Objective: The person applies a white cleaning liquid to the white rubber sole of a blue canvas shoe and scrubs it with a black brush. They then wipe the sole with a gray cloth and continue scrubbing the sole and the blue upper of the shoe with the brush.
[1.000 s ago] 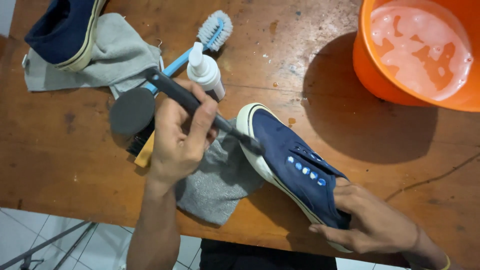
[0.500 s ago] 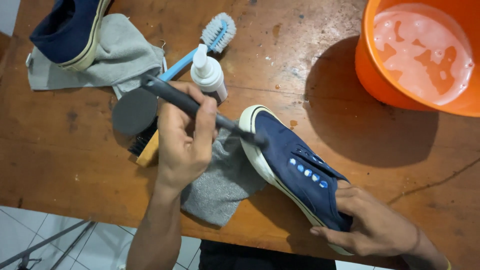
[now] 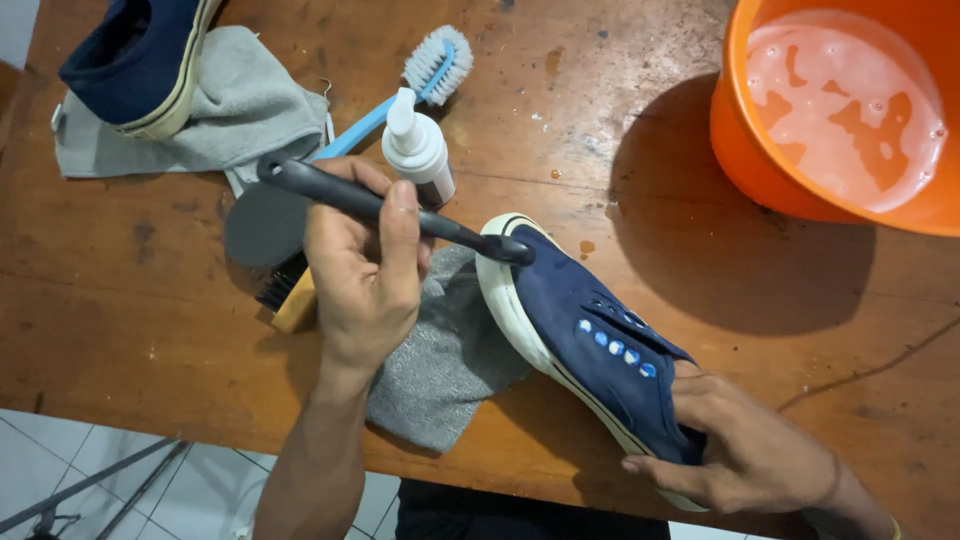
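Underneath, a worn brown wooden tabletop (image 3: 120,320) over pale floor tiles (image 3: 60,470). Left hand (image 3: 365,270) is closed round a dark brush (image 3: 400,210), tip on the navy shoe (image 3: 590,340) near the tabletop's front edge; right hand (image 3: 745,450) grips its heel. Orange bucket (image 3: 740,150) occupies the far right corner.

A: The worktop (image 3: 150,330) is brown wood, worn and stained. The shoe (image 3: 590,330) is navy cloth with a smooth pale rubber edge.

B: The brush (image 3: 400,212) handle looks like black matt plastic. The bucket (image 3: 740,150) is glossy orange plastic; the cloth (image 3: 445,370) is grey and rough.
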